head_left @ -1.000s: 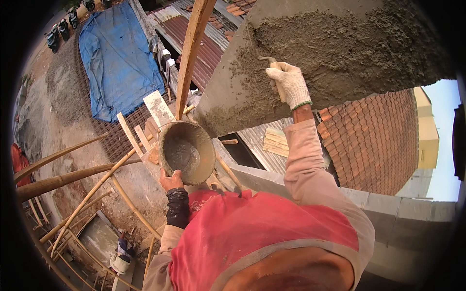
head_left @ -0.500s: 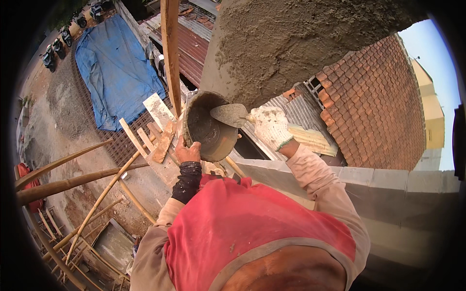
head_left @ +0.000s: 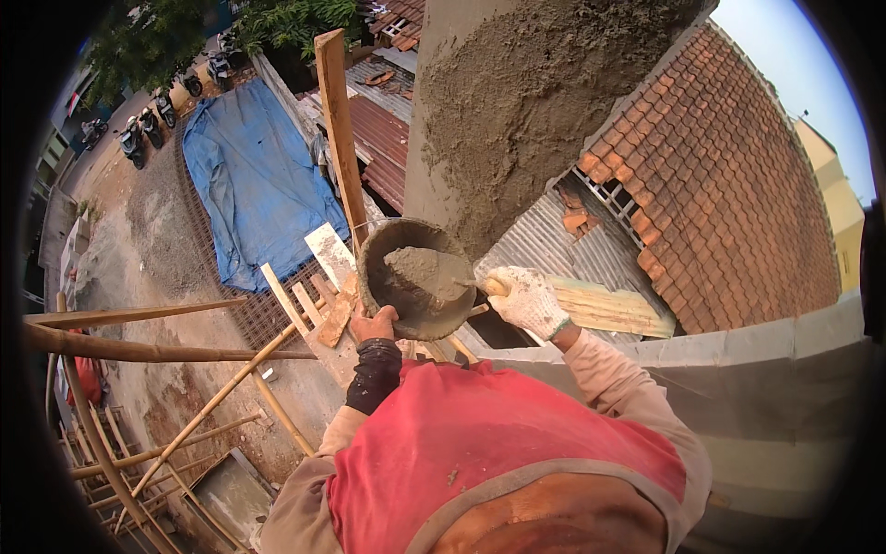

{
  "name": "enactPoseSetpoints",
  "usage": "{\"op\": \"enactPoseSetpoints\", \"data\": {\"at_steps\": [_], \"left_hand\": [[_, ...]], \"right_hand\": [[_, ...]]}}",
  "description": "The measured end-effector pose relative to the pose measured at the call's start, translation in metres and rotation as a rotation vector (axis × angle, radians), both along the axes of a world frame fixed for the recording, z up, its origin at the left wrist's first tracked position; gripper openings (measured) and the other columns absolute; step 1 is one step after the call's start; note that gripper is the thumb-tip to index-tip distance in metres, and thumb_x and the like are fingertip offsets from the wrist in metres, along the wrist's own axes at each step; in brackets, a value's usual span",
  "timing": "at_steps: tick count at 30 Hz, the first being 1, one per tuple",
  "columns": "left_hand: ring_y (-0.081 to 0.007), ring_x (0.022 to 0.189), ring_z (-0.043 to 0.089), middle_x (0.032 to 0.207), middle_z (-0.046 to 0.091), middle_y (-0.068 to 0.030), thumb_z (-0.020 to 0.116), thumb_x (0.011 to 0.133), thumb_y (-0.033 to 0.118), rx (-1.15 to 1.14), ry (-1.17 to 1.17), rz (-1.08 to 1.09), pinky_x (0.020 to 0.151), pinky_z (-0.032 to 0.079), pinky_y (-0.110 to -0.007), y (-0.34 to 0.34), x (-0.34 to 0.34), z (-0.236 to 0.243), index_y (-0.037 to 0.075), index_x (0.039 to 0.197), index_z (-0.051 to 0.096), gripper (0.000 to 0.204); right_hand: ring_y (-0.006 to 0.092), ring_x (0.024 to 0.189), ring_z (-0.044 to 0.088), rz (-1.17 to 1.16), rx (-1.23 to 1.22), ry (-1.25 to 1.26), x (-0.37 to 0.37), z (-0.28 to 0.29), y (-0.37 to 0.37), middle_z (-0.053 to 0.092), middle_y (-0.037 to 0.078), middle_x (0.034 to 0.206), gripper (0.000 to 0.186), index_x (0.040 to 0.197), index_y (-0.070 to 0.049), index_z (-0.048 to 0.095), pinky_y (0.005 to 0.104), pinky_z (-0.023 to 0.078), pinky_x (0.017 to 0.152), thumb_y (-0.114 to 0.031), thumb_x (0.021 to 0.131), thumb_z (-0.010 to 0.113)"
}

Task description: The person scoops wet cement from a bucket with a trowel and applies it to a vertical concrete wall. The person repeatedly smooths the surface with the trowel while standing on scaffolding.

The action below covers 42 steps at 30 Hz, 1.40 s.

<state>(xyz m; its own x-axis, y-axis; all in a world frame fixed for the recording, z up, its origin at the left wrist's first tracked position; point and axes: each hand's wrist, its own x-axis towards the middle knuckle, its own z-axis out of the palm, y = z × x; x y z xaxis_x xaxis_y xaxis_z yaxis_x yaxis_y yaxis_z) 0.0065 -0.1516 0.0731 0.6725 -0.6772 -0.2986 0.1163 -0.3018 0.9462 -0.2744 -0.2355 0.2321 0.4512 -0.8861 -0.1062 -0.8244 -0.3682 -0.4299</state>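
Observation:
My bare left hand (head_left: 375,322) grips a round mortar bucket (head_left: 434,321) at its near left rim. My right hand (head_left: 522,300), in a dirty white knitted glove, holds a trowel by its handle, its blade inside the bucket with grey mortar (head_left: 415,271) heaped on it. Above the bucket rises a concrete surface (head_left: 544,83) coated in rough wet mortar, smoother along its left side.
An upright timber (head_left: 337,129) stands left of the concrete. Bamboo scaffold poles (head_left: 157,349) and planks (head_left: 328,258) surround the lower left. Below are a blue tarp (head_left: 254,185) on steel mesh and parked motorbikes. A block ledge (head_left: 738,355) and tiled roof (head_left: 720,185) lie right.
The trowel has come down from the plastered surface into the bucket and now carries a heap of mortar. The view has shifted, with the concrete now higher in the picture.

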Motion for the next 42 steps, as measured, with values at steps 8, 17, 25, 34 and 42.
{"op": "enactPoseSetpoints", "data": {"at_steps": [8,17,25,34,42], "left_hand": [[-0.0192,0.066,0.06,0.087,0.067,-0.0083,0.071,0.07,-0.002,-0.066,-0.015,0.09,0.056,0.052,-0.034,0.011,0.019,-0.022,-0.015,0.138,0.061,0.071],[-0.0236,0.066,0.063,0.091,0.071,-0.0124,0.072,0.069,0.002,0.004,-0.115,0.058,0.058,0.054,-0.035,0.023,0.033,-0.037,-0.012,0.121,0.068,0.054],[-0.0442,0.097,0.077,0.102,0.078,-0.0283,0.078,0.072,0.023,0.29,-0.15,-0.137,0.092,0.06,-0.048,0.018,0.005,0.012,0.001,0.131,0.072,0.063],[-0.048,0.104,0.074,0.111,0.077,-0.0283,0.076,0.074,0.024,0.225,-0.219,-0.35,0.096,0.059,-0.049,0.02,-0.075,0.027,0.012,0.139,0.073,0.067],[-0.0481,0.1,0.073,0.112,0.076,-0.0275,0.072,0.075,0.02,0.105,-0.372,-0.323,0.093,0.059,-0.051,0.033,-0.104,0.002,0.015,0.14,0.073,0.065]], "right_hand": [[0.0115,0.088,0.069,0.178,0.299,-0.547,0.066,0.156,-0.055,0.078,0.002,0.099,0.035,0.12,-0.003,0.08,0.0309,0.057,0.082,-0.013,0.086,0.08],[0.0093,0.074,0.067,-0.189,0.106,-0.752,0.024,0.236,-0.198,0.07,0.002,0.091,0.036,0.124,0.002,0.073,0.0271,0.057,0.067,-0.025,0.101,0.079],[0.0075,0.083,0.058,-0.326,-0.255,-0.545,-0.058,0.295,-0.061,0.064,-0.002,0.093,0.051,0.135,0.005,0.067,0.0228,0.047,0.072,-0.032,0.101,0.072],[0.0269,0.08,0.072,-0.125,0.695,0.133,-0.063,-0.003,0.022,0.072,0.014,0.094,0.046,0.138,-0.003,0.063,0.0427,0.058,0.07,-0.029,0.101,0.066],[0.0505,0.106,0.071,0.331,0.203,0.227,-0.044,-0.043,0.048,0.075,0.027,0.113,0.04,0.133,-0.011,0.063,0.0588,0.056,0.089,-0.036,0.102,0.067]]}}
